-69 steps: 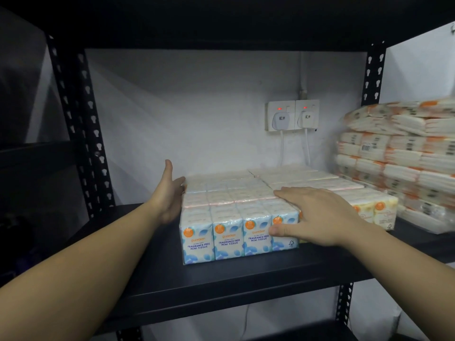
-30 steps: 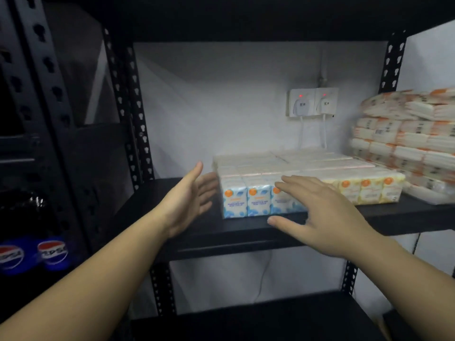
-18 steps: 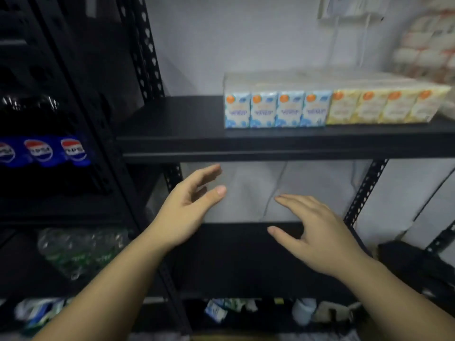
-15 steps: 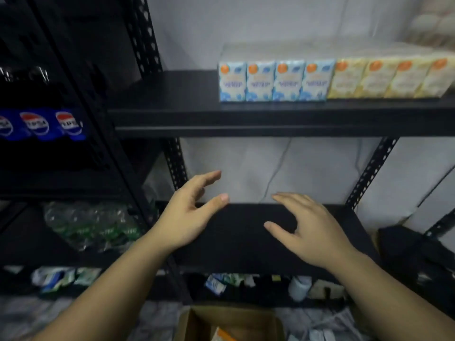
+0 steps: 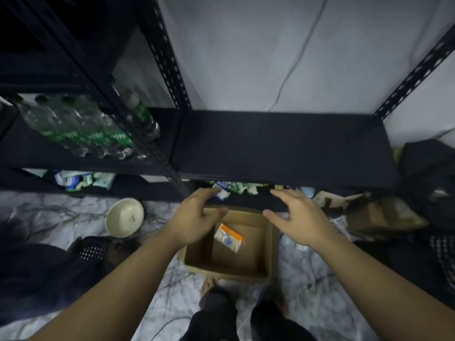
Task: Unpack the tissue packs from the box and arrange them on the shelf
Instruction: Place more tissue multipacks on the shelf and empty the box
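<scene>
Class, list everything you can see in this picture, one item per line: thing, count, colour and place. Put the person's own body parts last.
cardboard box: one, brown, open on the floor below the hands
tissue pack: one, white and orange, tilted inside the box
shelf: one board, black, bare, above the box
water bottles: several, clear with green labels, left shelf
bowl: one, cream, floor at left
small packets: several, white, green and blue, bottom level
cable: one, pale, down the wall
left hand: open, empty, over the box
right hand: open, empty, over the box
legs: two, dark trousers, bottom centre
</scene>
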Available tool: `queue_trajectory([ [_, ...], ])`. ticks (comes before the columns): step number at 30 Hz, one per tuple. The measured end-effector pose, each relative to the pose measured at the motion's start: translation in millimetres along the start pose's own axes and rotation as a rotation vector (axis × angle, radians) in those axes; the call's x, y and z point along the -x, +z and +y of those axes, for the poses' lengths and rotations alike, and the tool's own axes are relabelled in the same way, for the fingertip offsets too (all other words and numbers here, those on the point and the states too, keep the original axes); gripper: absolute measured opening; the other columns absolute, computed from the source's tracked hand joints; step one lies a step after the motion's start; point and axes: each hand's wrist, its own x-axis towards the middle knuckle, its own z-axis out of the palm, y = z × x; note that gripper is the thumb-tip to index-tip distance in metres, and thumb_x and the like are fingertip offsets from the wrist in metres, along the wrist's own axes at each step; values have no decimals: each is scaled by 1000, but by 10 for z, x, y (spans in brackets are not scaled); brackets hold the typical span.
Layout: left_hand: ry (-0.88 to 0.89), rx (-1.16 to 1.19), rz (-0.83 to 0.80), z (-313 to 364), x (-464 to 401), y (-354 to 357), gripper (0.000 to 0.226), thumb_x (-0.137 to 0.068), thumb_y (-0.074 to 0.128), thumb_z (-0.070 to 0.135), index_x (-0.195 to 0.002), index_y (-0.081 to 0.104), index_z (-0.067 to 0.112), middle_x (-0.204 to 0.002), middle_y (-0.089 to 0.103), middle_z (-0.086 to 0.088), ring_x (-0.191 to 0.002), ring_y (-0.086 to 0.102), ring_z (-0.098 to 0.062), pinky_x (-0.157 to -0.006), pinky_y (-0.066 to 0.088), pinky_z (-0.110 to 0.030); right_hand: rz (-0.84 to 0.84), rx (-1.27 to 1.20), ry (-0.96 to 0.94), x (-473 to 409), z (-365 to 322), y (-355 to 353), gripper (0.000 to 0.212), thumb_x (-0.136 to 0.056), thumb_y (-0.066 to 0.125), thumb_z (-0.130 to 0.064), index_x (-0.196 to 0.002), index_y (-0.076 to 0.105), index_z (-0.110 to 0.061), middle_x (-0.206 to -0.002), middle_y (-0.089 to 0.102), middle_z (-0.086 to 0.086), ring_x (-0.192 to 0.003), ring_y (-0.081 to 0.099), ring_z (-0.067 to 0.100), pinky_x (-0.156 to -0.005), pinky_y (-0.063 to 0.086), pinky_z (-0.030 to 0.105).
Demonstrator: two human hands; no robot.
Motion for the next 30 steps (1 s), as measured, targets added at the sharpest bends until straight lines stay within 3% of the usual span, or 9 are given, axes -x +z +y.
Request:
queue_trajectory([
  [4,-109,-30,-118,-708,-114,553,50,-96,72,33,-142,59,20,-139,63,0,-127,58,-15,-96,36,-10,-127,-9,98,-69,311,783,67,-93,62,-60,-147,55,-21,-143,61,0,-131,54,20,-105,47,37],
  [6,-139,-37,-182,-1126,-230,886,48,-98,69,29,-143,57,21,-140,61,1,-123,55,-9,-87,30,4,-150,-43,188,-133,517,1272,70,-91,58,-67,-146,55,-24,-140,62,0,-129,57,20,-103,50,39],
  [8,-156,-41,-241,-1571,-366,1248,48,-100,65,31,-146,53,24,-144,57,3,-118,49,-2,-83,29,5,-185,-80,267,-204,695,1775,67,-90,57,-68,-144,55,-28,-132,66,-1,-121,61,20,-99,52,37],
  [12,-221,-32,-311,-2398,-721,1990,47,-99,65,37,-144,55,24,-141,58,3,-116,55,-8,-90,37,-15,-237,-75,387,-410,1040,2793,58,-93,55,-64,-142,52,-32,-120,68,-1,-111,64,21,-94,52,35],
  [14,-236,-40,-341,-2774,-941,2357,45,-98,66,38,-140,58,25,-138,59,2,-113,57,-10,-91,37,-19,-105,-24,374,-515,1279,3241,51,-92,61,-56,-135,55,-28,-122,66,1,-110,63,24,-96,51,37],
  [17,-225,-60,-389,-3289,-1286,2912,50,-96,70,35,-143,57,23,-138,59,-1,-122,60,-19,-95,36,-18,160,31,385,-656,1675,3664,60,-91,70,-43,-143,48,-22,-150,51,9,-135,47,30,-110,37,44],
  [21,-228,-25,-430,-3898,-1681,3696,62,-93,74,38,-148,51,25,-140,57,3,-115,62,-15,-92,50,-24,217,101,352,-801,2118,4065,82,-91,62,-50,-158,34,-12,-167,28,13,-152,28,33,-121,27,51],
  [26,-82,-154,-496,-4501,-2102,4642,68,-92,75,29,-153,46,21,-156,47,-5,-141,45,-27,-118,37,-46,162,94,327,-796,2350,4413,95,-91,64,-52,-162,20,-6,-172,9,12,-158,13,30,-122,28,58],
  [30,66,-417,-550,-4863,-2355,5162,87,-88,76,21,-161,30,19,-172,18,-10,-158,15,-36,-123,20,-63,161,97,321,-797,2396,4554,100,-91,66,-54,-163,14,-9,-172,-3,10,-159,0,28,-127,15,46],
])
